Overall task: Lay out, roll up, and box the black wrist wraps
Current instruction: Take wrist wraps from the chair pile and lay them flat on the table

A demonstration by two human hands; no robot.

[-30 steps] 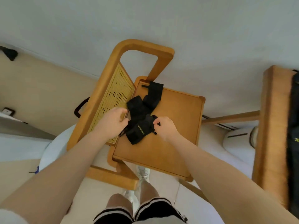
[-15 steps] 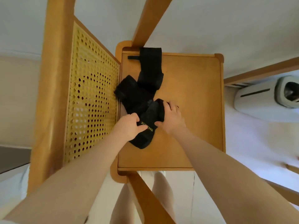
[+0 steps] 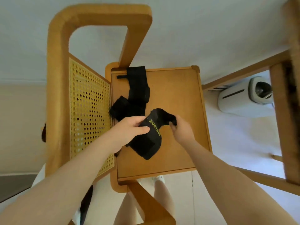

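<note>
Two black wrist wraps lie on a small wooden tray table [image 3: 178, 151]. The near wrap [image 3: 149, 140], with yellow lettering, is lifted and stretched between my hands. My left hand [image 3: 129, 129] grips its middle, thumb over the fabric. My right hand [image 3: 180, 129] pinches its far end, which curls upward. The second wrap [image 3: 138, 88] lies in a loose heap behind them, one strap reaching to the tray's back edge. No box is in view.
A wooden frame with a yellow perforated panel [image 3: 89, 111] stands along the tray's left side. A white appliance [image 3: 243, 96] sits on the floor to the right, behind another wooden frame [image 3: 285, 111]. My legs and shoes show below the tray.
My hands have drawn apart, the right one pulling the near wrap's end out to the right. The wrap is now partly unfolded and separate from the heap. The camera has shifted.
</note>
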